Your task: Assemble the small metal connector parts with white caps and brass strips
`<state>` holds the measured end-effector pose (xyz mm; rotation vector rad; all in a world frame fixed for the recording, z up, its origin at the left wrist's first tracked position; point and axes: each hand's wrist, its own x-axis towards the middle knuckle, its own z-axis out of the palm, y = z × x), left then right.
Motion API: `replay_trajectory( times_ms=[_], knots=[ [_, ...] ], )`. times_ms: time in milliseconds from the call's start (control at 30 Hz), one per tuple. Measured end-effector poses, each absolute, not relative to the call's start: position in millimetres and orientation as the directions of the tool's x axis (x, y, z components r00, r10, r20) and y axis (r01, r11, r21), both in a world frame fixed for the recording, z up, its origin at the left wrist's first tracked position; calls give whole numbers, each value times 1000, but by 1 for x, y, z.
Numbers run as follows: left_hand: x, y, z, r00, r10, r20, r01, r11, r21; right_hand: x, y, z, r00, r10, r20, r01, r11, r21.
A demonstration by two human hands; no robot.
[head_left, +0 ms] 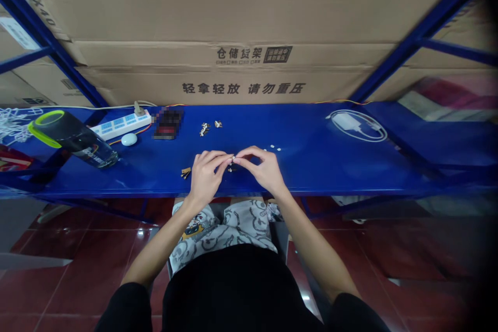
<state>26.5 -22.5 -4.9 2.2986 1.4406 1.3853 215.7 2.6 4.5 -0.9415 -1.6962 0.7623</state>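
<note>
Over a blue steel shelf top [322, 166], my left hand [206, 176] and my right hand [260, 168] meet at the fingertips. Both pinch a tiny white piece [233, 157], too small to make out in detail. Just below it lies a small dark-and-white part [231, 169]. Left of my left hand is a few brown sticks [185, 173]. Further back sit a cluster of small white-and-brown parts [204, 128] and a similar piece [218, 124]. Several white beads [272, 148] lie beyond my right hand.
Along the back stand a power strip [120, 125], a white computer mouse [129, 139] and a pixelated object [168, 123]. A bottle with a green rim [72, 137] lies at left. A coiled white charger cable [356, 125] lies at right. Cardboard [249, 15] fills the background.
</note>
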Motion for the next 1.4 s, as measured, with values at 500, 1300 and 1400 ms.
replay_trajectory(
  times_ms=[500,1300,1400],
  knots=[
    [9,-11,-9,342,782,520,791,-539,290,221,16,-16,-368,775,513,704,593,-390],
    [12,-13,-6,404,841,360,838,-498,222,220,13,-14,-412,796,444,715,584,-383],
    [12,-14,-6,405,842,357,837,-498,225,219,12,-13,-397,796,458,715,581,-389]
  ],
)
